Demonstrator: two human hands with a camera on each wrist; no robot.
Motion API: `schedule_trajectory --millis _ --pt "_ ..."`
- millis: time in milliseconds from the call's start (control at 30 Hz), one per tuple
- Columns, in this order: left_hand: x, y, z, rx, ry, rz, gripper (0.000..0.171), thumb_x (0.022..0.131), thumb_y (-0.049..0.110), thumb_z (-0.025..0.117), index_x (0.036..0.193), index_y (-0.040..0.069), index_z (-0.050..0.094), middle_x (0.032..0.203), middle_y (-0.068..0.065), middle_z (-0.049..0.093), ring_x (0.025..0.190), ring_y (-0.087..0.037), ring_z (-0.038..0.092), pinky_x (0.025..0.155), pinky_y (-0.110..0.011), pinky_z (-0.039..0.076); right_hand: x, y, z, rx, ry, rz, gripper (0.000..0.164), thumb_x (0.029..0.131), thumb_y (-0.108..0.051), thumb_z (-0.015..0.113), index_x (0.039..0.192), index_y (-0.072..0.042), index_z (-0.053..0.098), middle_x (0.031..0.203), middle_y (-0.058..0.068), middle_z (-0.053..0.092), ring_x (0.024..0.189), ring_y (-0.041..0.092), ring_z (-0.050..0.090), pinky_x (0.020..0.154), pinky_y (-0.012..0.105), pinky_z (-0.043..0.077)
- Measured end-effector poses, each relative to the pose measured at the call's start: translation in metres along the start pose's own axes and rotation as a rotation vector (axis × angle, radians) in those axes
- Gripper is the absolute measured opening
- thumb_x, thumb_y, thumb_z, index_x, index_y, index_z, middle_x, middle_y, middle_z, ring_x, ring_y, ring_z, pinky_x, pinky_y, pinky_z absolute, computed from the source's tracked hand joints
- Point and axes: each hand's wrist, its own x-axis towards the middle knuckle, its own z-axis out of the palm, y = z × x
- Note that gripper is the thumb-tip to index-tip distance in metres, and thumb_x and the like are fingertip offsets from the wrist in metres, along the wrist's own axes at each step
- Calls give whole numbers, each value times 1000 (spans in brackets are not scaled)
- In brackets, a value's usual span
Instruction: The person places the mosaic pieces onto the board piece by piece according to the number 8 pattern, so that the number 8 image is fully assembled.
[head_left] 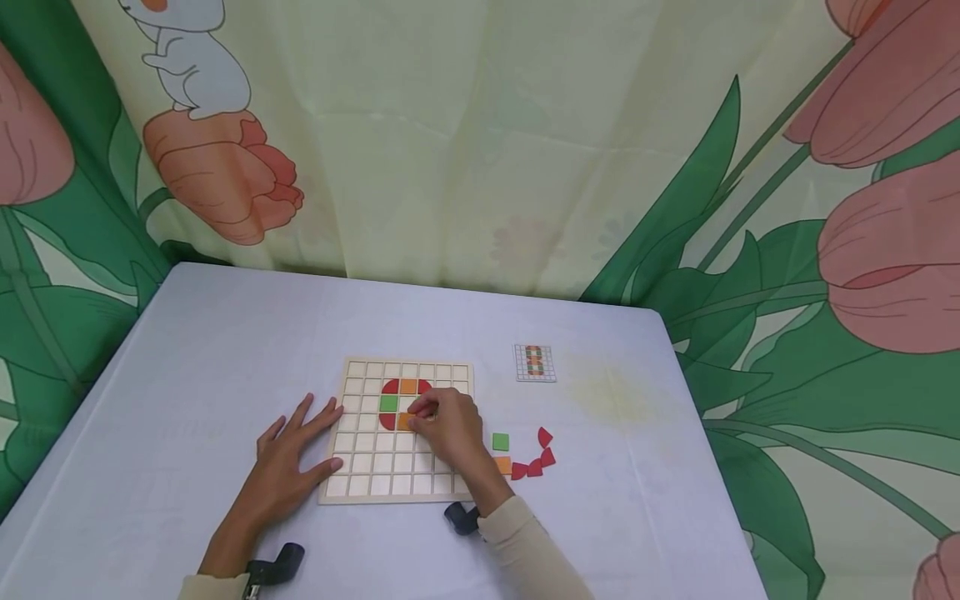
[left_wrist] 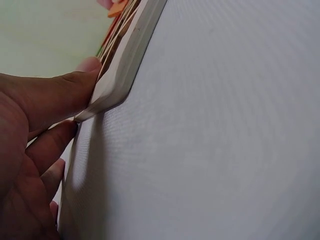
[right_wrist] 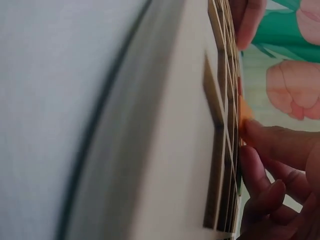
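Note:
A wooden grid board (head_left: 362,463) lies on the white table. My right hand (head_left: 453,429) pinches an orange square tile (head_left: 405,422) over a cell in the board's upper half; in the right wrist view that orange tile (right_wrist: 245,117) stands tilted at the thumb tip. Beside it on the board sit a red quarter-circle piece (head_left: 387,422), a green square tile (head_left: 388,403) and another orange tile (head_left: 408,386) between two red pieces. The right hand hides some cells. With fingers spread, my left hand (head_left: 288,462) touches the board's left edge; its thumb (left_wrist: 75,90) rests on the rim.
Right of the board lie a loose green tile (head_left: 501,442), an orange tile (head_left: 503,464) partly behind the right wrist, and several red quarter-circle pieces (head_left: 535,468). A small pattern card (head_left: 535,363) lies farther back. A printed curtain (head_left: 465,167) hangs behind the table.

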Motion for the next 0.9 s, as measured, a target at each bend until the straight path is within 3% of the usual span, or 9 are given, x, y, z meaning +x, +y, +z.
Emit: schedule_trajectory --millis 300,433,700,900 --pt "-1 0 0 -1 10 14 82 88 27 86 161 19 48 170 -15 40 165 -43 18 128 -69 8 0 1 4 -45 17 -42 12 86 -14 88 84 -22 80 71 -13 66 68 3 59 61 24 44" --pt "-1 -1 0 -1 12 16 81 89 27 85 161 19 48 170 -15 40 165 -43 18 127 -69 8 -1 3 2 -20 23 -56 11 86 -16 89 86 -22 79 72 -14 68 69 1 61 64 24 46" --pt "-1 0 0 2 12 19 81 89 28 85 160 19 49 170 -15 40 165 -43 17 127 -69 8 -7 12 -16 58 41 -44 13 85 -22 90 91 -23 79 76 -12 70 75 3 64 71 26 49" --pt "-1 -2 0 0 14 23 80 89 29 85 160 18 49 169 -15 41 165 -43 18 127 -69 8 -14 26 -33 73 83 4 16 86 -23 90 97 -22 79 79 -8 69 78 12 61 62 25 47"
